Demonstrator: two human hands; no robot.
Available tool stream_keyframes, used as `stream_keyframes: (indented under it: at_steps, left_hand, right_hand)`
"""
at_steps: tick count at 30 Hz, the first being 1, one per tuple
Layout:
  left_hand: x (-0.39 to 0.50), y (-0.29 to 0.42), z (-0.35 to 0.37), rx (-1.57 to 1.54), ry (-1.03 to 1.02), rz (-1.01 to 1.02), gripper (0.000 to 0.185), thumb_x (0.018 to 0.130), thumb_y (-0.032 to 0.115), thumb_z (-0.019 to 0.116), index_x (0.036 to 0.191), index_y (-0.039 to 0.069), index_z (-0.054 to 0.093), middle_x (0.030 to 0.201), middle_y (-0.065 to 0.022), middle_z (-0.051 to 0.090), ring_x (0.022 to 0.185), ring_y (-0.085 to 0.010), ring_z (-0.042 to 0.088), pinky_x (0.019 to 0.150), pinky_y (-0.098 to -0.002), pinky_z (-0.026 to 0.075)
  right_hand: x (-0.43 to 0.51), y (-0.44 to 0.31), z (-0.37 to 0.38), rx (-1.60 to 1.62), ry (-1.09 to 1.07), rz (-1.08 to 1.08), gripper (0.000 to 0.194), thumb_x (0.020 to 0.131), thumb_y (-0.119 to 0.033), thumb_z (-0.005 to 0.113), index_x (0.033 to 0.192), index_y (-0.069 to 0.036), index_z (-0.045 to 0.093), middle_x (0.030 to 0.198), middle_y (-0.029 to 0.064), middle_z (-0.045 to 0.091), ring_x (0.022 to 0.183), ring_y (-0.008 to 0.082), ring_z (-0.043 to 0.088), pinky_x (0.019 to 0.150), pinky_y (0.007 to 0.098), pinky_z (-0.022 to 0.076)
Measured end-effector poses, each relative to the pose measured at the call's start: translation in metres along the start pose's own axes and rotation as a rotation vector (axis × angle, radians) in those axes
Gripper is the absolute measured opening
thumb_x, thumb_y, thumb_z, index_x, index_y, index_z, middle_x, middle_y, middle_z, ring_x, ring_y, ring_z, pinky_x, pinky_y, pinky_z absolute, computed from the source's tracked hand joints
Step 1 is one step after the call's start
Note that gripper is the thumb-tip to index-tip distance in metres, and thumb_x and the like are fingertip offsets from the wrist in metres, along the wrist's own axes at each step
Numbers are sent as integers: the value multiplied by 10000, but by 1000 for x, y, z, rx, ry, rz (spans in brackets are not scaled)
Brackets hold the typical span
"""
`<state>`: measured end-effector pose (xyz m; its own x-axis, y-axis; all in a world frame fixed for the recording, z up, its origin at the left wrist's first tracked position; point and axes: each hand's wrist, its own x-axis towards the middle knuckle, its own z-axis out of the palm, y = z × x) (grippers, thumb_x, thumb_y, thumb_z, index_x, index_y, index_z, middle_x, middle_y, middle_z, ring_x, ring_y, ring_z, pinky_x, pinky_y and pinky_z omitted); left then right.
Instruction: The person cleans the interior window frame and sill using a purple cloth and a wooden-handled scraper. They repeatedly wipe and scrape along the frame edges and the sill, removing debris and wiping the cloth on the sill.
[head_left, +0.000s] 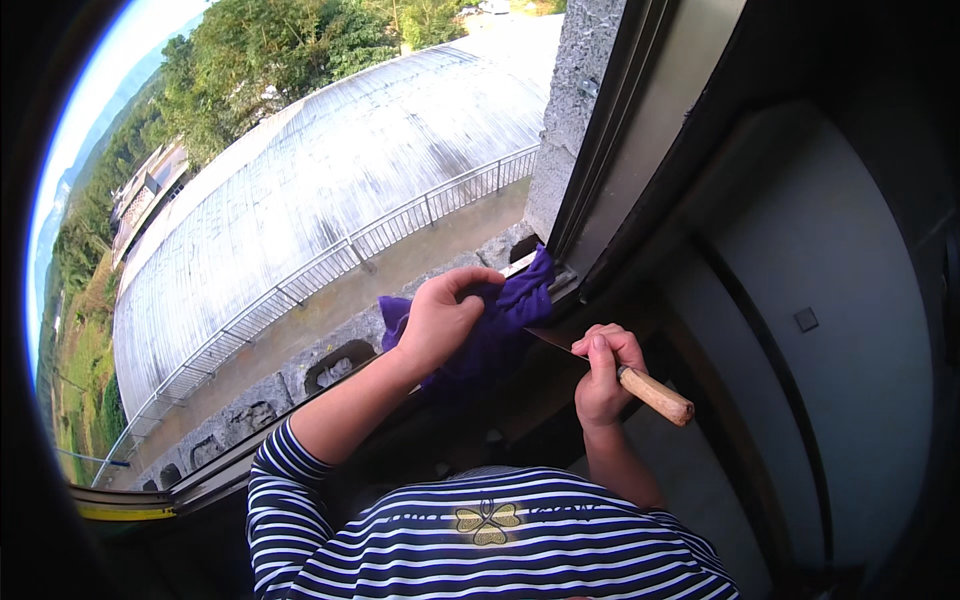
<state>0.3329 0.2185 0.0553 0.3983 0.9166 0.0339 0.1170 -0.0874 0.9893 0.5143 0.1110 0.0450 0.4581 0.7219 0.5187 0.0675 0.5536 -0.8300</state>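
Just inside the open window, a purple cloth (480, 337) lies bunched over the sill and the lower window track. My left hand (446, 311) rests at the cloth with its fingers curled; whether it pinches a fold is hidden by the hand itself. In my right hand (609, 367) is a thin-bladed tool, perhaps a knife or scraper, with a wooden handle (658, 397) jutting out toward the lower right. The narrow metal blade (551, 340) points left, its tip close to the cloth's right side.
A metal window frame (615, 127) rises at the right beside a rough concrete wall (564, 112). Hollow blocks (337, 367) line the outer ledge. Outside, below, are a metal railing (352, 247) and a broad corrugated roof (322, 157). A pale panel (825, 300) stands at the right.
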Motion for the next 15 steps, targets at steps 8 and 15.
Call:
stream_keyframes:
  at_steps: [8,15]
  left_hand:
    - [70,-8,58,429,-176,223,337,845,150,631,1144,3,577,1149,-169,570,1116,-310,544,990,-386,422]
    - [61,13,31,683,-251,-15,488,861,362,644,1192,9,574,1100,-196,577,1085,-348,541,956,-409,436]
  right_hand:
    - [-1,9,-57,-164,157,168,115,895,-26,552,781,-27,534,737,55,600,708,127,563,690,251,452]
    - [-2,10,-66,-157,230,285,143,918,-73,568,781,-30,560,734,35,607,696,101,573,696,238,455]
